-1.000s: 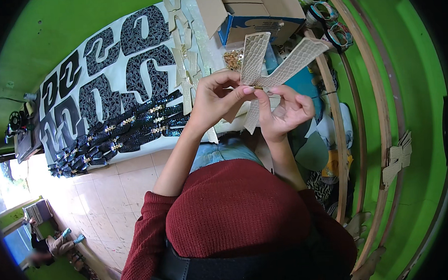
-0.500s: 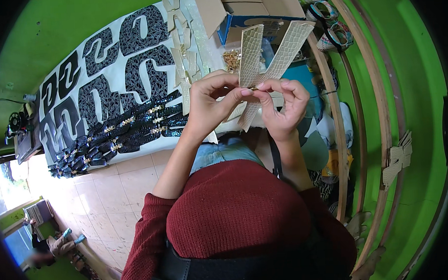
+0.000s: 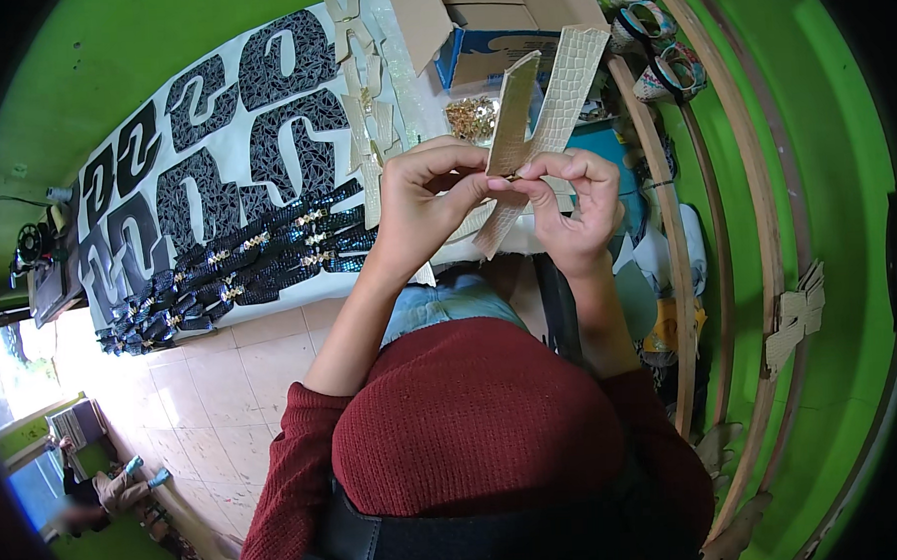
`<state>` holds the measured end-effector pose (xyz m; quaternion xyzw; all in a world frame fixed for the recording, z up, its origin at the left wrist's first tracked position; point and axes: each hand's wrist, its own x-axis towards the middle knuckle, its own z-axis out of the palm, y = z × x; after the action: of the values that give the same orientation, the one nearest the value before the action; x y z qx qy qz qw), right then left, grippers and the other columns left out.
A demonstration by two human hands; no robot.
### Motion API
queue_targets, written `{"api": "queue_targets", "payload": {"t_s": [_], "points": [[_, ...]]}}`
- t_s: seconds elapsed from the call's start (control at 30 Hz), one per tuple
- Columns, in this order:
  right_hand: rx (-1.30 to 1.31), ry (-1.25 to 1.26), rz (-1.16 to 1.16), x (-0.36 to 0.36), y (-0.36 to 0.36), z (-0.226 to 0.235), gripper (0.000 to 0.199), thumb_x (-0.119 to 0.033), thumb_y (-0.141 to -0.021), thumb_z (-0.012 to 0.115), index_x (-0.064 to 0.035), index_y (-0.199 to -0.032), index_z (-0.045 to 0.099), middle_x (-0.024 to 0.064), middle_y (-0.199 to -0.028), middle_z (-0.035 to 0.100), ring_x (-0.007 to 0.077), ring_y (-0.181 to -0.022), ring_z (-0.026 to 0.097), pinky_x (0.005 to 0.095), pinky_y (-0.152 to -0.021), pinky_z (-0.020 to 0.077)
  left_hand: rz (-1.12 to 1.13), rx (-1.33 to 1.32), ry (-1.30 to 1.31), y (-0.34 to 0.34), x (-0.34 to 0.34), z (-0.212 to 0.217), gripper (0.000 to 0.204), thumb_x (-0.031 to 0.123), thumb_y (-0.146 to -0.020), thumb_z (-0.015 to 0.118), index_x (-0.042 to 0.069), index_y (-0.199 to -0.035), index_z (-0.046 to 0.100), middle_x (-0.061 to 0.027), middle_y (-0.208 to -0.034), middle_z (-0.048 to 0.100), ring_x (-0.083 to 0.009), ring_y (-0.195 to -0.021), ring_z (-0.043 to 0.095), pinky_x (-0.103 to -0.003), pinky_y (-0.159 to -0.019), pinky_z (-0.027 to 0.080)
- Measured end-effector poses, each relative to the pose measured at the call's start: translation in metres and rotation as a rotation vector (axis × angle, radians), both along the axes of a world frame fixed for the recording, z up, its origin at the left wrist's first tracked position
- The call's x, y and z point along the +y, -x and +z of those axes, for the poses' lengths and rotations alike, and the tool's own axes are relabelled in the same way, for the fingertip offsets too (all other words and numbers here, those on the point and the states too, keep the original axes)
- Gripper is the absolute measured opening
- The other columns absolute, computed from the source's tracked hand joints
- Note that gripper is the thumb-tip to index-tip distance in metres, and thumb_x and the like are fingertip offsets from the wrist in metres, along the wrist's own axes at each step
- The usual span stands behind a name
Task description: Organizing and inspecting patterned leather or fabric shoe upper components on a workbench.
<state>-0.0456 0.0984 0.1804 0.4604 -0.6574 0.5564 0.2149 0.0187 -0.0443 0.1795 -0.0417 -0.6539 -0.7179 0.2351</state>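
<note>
A beige crocodile-textured strap piece (image 3: 572, 79) is held up in front of me, its two long ends pointing away and a shorter end hanging toward me. Where the bands meet, a small gold-coloured metal fitting (image 3: 510, 177) shows between my fingertips. My left hand (image 3: 427, 189) pinches the strap piece at this crossing with thumb and forefinger. From the other side my right hand (image 3: 573, 206) pinches at the fitting, its other fingers curled. The fingertips partly cover the fitting, so its exact shape is hidden.
Beyond my hands are loose gold fittings (image 3: 471, 117) and an open blue cardboard box (image 3: 499, 50). Similar beige straps (image 3: 365, 111), black patterned cut-outs (image 3: 284, 59) and glossy black straps (image 3: 257, 250) lie leftward. Wooden rails (image 3: 764, 216) holding sandals (image 3: 676, 73) stand right.
The strap piece has turned between my fingers: its left band now shows narrower, and its right band points more steeply away. Both hands keep pinching at the crossing.
</note>
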Motion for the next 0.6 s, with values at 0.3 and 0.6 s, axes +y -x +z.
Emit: {"api": "queue_targets", "payload": {"t_s": [0.3, 0.6], "points": [[-0.054, 0.043, 0.022, 0.001, 0.000, 0.001, 0.036, 0.010, -0.074, 0.065, -0.0017, -0.094, 0.037, 0.0132, -0.078, 0.061, 0.0172, -0.068, 0.062, 0.0255, -0.060, 0.0506, -0.014, -0.055, 0.021, -0.001, 0.003, 0.018, 0.010, -0.008, -0.074, 0.065, -0.006, -0.084, 0.063, -0.0055, -0.077, 0.058, -0.0063, -0.060, 0.055, -0.018, -0.047, 0.040], [0.136, 0.233, 0.006, -0.002, -0.003, 0.011, 0.048, 0.009, -0.070, 0.069, -0.0049, -0.099, 0.033, 0.0151, -0.085, 0.061, 0.0185, -0.074, 0.061, 0.0278, -0.062, 0.0529, 0.021, 0.032, -0.005, -0.007, 0.004, 0.027, 0.013, -0.004, -0.073, 0.066, -0.004, -0.086, 0.064, -0.0065, -0.082, 0.061, -0.0108, -0.075, 0.060, -0.022, -0.066, 0.049]]}}
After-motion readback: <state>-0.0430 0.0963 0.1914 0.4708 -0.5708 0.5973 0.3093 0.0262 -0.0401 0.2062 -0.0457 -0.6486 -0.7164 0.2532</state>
